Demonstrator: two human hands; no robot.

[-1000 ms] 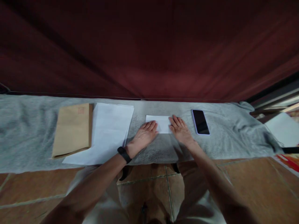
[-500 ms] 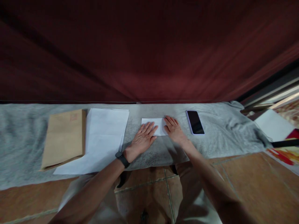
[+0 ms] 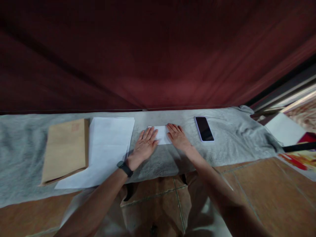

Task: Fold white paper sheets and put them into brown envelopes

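Note:
A small white piece of folded paper [image 3: 162, 135] lies flat on the grey cloth-covered surface in front of me. My left hand [image 3: 145, 144] rests flat over its left end, fingers stretched out and pointing away from me. On the right end lies my right hand [image 3: 178, 137], also flat with its fingers extended. Both palms face down, and the middle of the paper shows between them. A dark watch [image 3: 125, 168] is on my left wrist.
To the left, a stack of brown envelopes [image 3: 64, 149] partly covers large white sheets [image 3: 112, 144]. A phone [image 3: 204, 129] in a pale purple case lies right of my hands. Behind the grey cloth [image 3: 229, 138] hangs a dark red curtain [image 3: 158, 65]. Tiled floor [image 3: 271, 184] is below.
My left hand has slid left along the paper to its left end, uncovering more of the middle. My right hand stays on the right end. The view has shifted slightly.

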